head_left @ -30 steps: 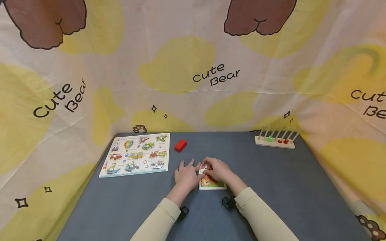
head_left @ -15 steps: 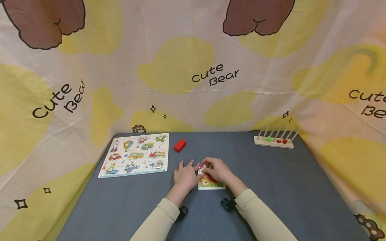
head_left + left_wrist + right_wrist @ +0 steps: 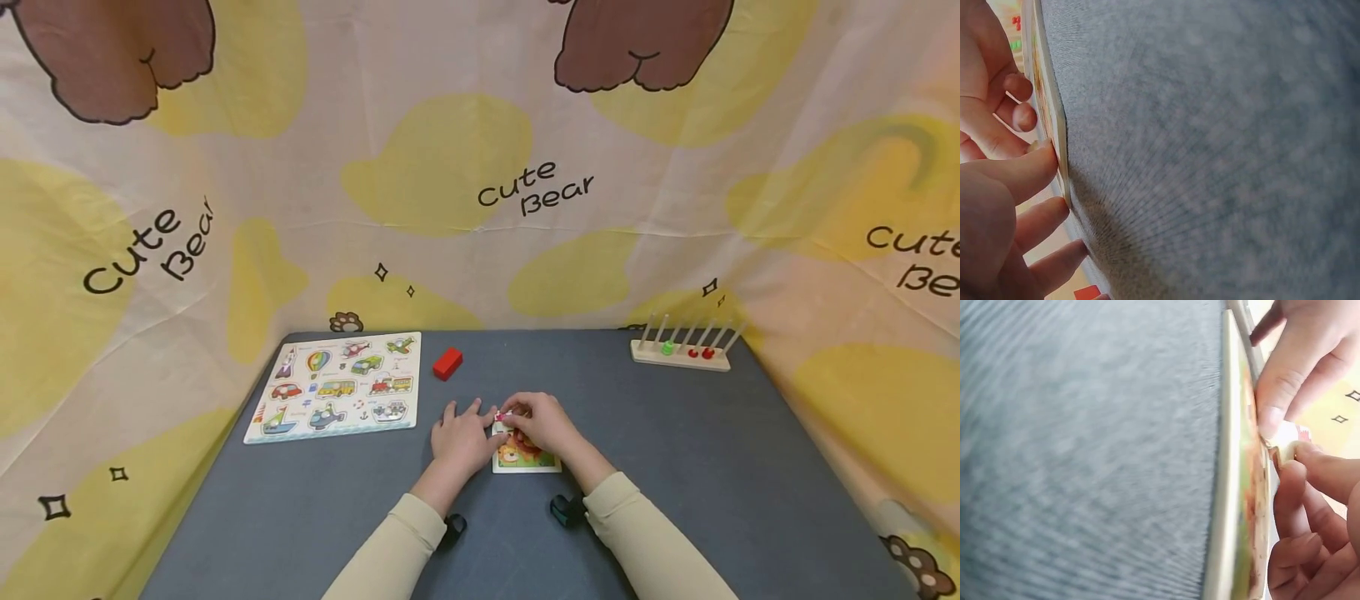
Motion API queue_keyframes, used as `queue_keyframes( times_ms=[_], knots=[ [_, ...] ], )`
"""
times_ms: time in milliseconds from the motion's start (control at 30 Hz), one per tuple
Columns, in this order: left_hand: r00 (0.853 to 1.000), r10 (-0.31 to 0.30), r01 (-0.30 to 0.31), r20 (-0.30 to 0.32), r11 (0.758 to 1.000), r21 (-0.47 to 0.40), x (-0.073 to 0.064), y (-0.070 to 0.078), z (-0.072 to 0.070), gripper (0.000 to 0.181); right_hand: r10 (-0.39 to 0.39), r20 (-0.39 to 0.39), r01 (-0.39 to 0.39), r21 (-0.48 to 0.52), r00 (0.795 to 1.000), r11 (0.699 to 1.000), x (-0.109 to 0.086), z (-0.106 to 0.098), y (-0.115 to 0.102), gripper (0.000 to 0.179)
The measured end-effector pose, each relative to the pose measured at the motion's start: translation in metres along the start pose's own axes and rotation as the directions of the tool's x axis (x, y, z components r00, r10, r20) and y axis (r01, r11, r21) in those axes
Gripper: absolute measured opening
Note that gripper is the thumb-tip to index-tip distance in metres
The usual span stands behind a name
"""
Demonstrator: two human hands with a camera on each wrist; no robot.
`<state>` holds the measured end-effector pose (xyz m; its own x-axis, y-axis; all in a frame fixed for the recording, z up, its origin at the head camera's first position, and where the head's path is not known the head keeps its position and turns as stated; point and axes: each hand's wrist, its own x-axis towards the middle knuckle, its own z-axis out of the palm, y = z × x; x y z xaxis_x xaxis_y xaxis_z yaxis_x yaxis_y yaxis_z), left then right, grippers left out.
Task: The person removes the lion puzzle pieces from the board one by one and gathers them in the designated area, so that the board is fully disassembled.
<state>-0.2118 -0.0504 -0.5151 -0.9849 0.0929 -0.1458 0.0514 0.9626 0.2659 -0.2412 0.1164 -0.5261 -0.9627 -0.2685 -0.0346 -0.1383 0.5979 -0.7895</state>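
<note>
A small lion-picture puzzle [image 3: 525, 458] in a pale frame lies flat on the table in front of the person. My left hand [image 3: 459, 437] is at its left edge, thumb on the puzzle's border and the other fingers spread toward the tabletop. With thumb and fingertips, my right hand [image 3: 547, 423] pinches a small white puzzle piece [image 3: 1286, 439] with pink print. In the right wrist view the piece is tilted up at the puzzle's surface, right beside the left thumb. The right hand covers the puzzle's upper right part in the head view.
To the left lies a white vehicle puzzle board [image 3: 337, 387]. A red block [image 3: 447, 363] sits between it and the hands, farther back. At the back right stands a wooden peg rack [image 3: 681, 357] with green and red rings. A printed cloth [image 3: 435, 167] hangs behind the table.
The puzzle piece in the right fingers has shifted and tilted slightly, and a little more of the lion picture shows beneath them. The left hand stays nearly still.
</note>
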Motion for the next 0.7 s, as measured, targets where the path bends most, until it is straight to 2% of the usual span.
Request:
queue_keyframes(
  times_ms=[167, 333, 700],
  knots=[
    [1.000, 0.004, -0.004, 0.001, 1.000, 0.009, 0.001, -0.001, -0.001, 0.061, -0.004, -0.036, 0.006, 0.047, 0.999, 0.999, 0.000, -0.004, -0.004, 0.008],
    [1.000, 0.006, -0.006, 0.017, 1.000, 0.012, 0.001, -0.002, -0.002, 0.062, 0.018, -0.058, -0.014, 0.053, 0.998, 0.999, -0.001, -0.011, -0.007, 0.008],
    [0.999, 0.025, -0.026, 0.028, 1.000, 0.017, 0.003, -0.004, -0.003, 0.063, 0.007, -0.067, -0.002, 0.080, 0.998, 0.997, -0.003, -0.026, -0.005, 0.009]
  ],
)
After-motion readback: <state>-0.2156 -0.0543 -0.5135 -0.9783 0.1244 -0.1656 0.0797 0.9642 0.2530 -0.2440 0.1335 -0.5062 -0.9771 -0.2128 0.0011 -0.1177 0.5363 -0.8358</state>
